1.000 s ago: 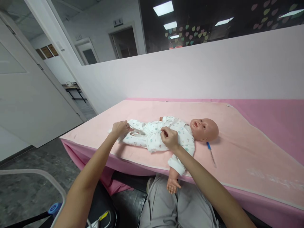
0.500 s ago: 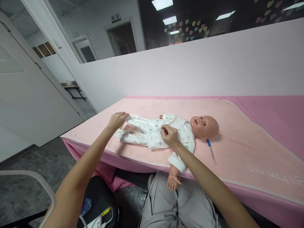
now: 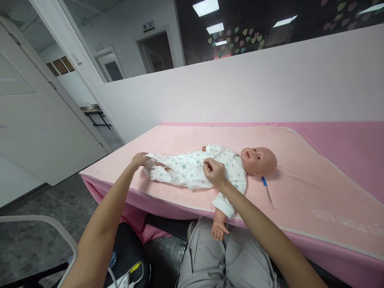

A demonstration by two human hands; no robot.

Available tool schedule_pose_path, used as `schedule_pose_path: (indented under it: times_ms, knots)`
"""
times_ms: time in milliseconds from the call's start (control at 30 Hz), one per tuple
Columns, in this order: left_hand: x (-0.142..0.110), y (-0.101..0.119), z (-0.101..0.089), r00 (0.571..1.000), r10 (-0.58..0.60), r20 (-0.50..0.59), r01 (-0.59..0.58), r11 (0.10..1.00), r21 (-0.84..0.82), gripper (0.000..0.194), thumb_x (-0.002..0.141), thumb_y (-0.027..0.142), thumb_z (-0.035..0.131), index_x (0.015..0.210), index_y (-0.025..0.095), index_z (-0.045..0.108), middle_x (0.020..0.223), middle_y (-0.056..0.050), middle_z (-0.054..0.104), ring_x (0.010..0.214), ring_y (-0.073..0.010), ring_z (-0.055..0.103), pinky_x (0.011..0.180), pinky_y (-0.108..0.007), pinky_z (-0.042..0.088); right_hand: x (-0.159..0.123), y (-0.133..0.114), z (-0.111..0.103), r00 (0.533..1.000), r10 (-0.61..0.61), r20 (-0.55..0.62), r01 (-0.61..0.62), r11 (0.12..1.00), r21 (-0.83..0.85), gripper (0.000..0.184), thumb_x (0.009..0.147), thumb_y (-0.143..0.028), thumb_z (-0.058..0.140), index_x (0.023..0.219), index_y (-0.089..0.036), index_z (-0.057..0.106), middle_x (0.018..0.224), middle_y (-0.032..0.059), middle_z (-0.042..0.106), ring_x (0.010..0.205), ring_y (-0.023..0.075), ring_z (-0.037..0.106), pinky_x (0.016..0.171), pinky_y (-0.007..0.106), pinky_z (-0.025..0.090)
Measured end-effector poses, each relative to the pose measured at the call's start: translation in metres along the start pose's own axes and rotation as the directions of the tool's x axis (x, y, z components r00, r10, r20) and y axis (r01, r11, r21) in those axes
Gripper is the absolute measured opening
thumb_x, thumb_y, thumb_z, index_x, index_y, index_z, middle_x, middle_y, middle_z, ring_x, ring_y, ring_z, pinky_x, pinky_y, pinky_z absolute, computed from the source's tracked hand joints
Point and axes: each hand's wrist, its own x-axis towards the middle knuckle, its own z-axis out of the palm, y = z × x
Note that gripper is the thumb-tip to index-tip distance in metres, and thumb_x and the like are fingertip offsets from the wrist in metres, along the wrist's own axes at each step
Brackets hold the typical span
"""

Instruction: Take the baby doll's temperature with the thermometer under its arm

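A baby doll [image 3: 258, 161] lies on its back with its head to the right, dressed in white printed baby clothes [image 3: 192, 170]. My left hand [image 3: 140, 160] is closed on the cloth at the end of the far trouser leg, which is drawn out toward the left. Part of the doll's leg shows between the cloth edges. My right hand [image 3: 214, 172] stays on the doll's front near the waist, its fingers curled in a pinch on the clothes; the fingertips are partly hidden. The doll's near arm [image 3: 220, 226] hangs over the table edge.
A pink mat [image 3: 303, 180] covers the table. Beside the doll's head lies a thin blue-capped stick [image 3: 267, 192], perhaps a thermometer or pen. A white wall [image 3: 240, 92] rises behind the table. A black chair seat [image 3: 132, 244] with a cable stands at lower left.
My left hand has moved left and a little nearer, pulling the far trouser leg's cloth with it. My right hand has stayed at the doll's waist.
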Motion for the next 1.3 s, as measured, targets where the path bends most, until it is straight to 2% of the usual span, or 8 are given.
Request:
schedule_pose_path:
  times_ms: [167, 333, 500, 600, 700, 867, 1067, 1300]
  knots:
    - [0.001, -0.001, -0.004, 0.999, 0.051, -0.016, -0.053, 0.936, -0.347, 0.052, 0.065, 0.032, 0.055, 0.112, 0.011, 0.057, 0.095, -0.01, 0.067, 0.082, -0.0198, 0.062, 0.071, -0.029, 0.05, 0.0, 0.0, 0.0, 1.0, 0.002, 0.012, -0.002, 1.0, -0.02, 0.017, 0.071, -0.01, 0.04, 0.07, -0.019, 0.054, 0.051, -0.0044, 0.052, 0.044, 0.0077, 0.045, 0.047, 0.02, 0.033]
    - [-0.002, 0.005, -0.005, 0.882, 0.23, -0.411, -0.239, 0.971, 0.029, 0.035, 0.078, 0.025, 0.039, 0.101, 0.016, 0.064, 0.104, -0.008, 0.064, 0.097, -0.0212, 0.057, 0.089, -0.032, 0.042, -0.001, 0.002, 0.001, 1.0, 0.008, 0.028, -0.007, 0.999, -0.033, 0.017, 0.071, -0.01, 0.04, 0.07, -0.019, 0.054, 0.053, -0.0042, 0.054, 0.044, 0.0077, 0.044, 0.047, 0.02, 0.032]
    - [-0.015, 0.037, -0.003, 0.845, 0.48, -0.235, -0.406, 0.863, 0.301, 0.038, 0.069, 0.008, 0.038, 0.092, 0.017, 0.067, 0.114, -0.008, 0.06, 0.111, -0.0238, 0.049, 0.096, -0.034, 0.037, -0.001, 0.001, 0.001, 1.0, -0.006, 0.018, 0.006, 1.0, -0.02, 0.017, 0.071, -0.01, 0.04, 0.071, -0.019, 0.054, 0.053, -0.0044, 0.053, 0.044, 0.0073, 0.044, 0.047, 0.02, 0.033]
    - [-0.039, 0.071, 0.01, 0.82, 0.571, -0.049, -0.556, 0.813, 0.172, 0.037, 0.072, 0.014, 0.039, 0.096, 0.019, 0.067, 0.104, -0.005, 0.064, 0.099, -0.0212, 0.055, 0.09, -0.032, 0.041, 0.0, 0.001, 0.001, 0.999, 0.007, 0.034, -0.006, 1.0, -0.023, 0.017, 0.071, -0.01, 0.04, 0.07, -0.019, 0.054, 0.052, -0.0044, 0.052, 0.044, 0.0076, 0.044, 0.047, 0.02, 0.032]
    - [-0.064, 0.106, 0.033, 0.706, 0.648, 0.285, -0.659, 0.749, -0.071, 0.032, 0.077, 0.032, 0.044, 0.097, 0.023, 0.067, 0.101, -0.002, 0.065, 0.092, -0.0193, 0.058, 0.084, -0.027, 0.044, -0.001, 0.002, 0.001, 0.998, 0.022, 0.057, -0.02, 0.999, -0.038, 0.017, 0.072, -0.011, 0.04, 0.07, -0.019, 0.055, 0.052, -0.0043, 0.052, 0.045, 0.0079, 0.044, 0.048, 0.02, 0.033]
    - [-0.08, 0.139, 0.064, 0.703, 0.674, 0.226, -0.621, 0.737, -0.266, 0.038, 0.079, 0.041, 0.046, 0.105, 0.022, 0.064, 0.103, -0.006, 0.062, 0.086, -0.0182, 0.058, 0.078, -0.028, 0.046, 0.002, 0.0, 0.003, 0.98, 0.121, 0.156, -0.094, 0.981, -0.168, 0.017, 0.075, -0.012, 0.042, 0.08, -0.02, 0.057, 0.066, -0.001, 0.06, 0.059, 0.0118, 0.053, 0.054, 0.022, 0.035]
    - [-0.077, 0.155, 0.069, 0.562, 0.809, 0.171, -0.592, 0.538, -0.6, 0.049, 0.074, 0.027, 0.048, 0.122, 0.02, 0.053, 0.118, -0.006, 0.059, 0.1, -0.0184, 0.056, 0.086, -0.029, 0.044, 0.022, -0.008, 0.009, 0.924, 0.261, 0.28, -0.15, 0.92, -0.361, 0.026, 0.075, -0.031, 0.055, 0.097, -0.018, 0.053, 0.1, 0.011, 0.058, 0.074, 0.0204, 0.058, 0.055, 0.027, 0.037]
    - [-0.08, 0.161, 0.067, 0.779, 0.616, 0.113, -0.594, 0.784, -0.178, 0.035, 0.073, 0.046, 0.053, 0.086, 0.018, 0.07, 0.087, -0.008, 0.069, 0.073, -0.0189, 0.061, 0.07, -0.029, 0.045, 0.027, 0.007, 0.013, 0.898, 0.431, 0.087, -0.425, 0.902, -0.074, 0.014, 0.076, -0.02, 0.044, 0.086, -0.02, 0.055, 0.064, -0.0005, 0.058, 0.058, 0.0158, 0.054, 0.055, 0.025, 0.036]
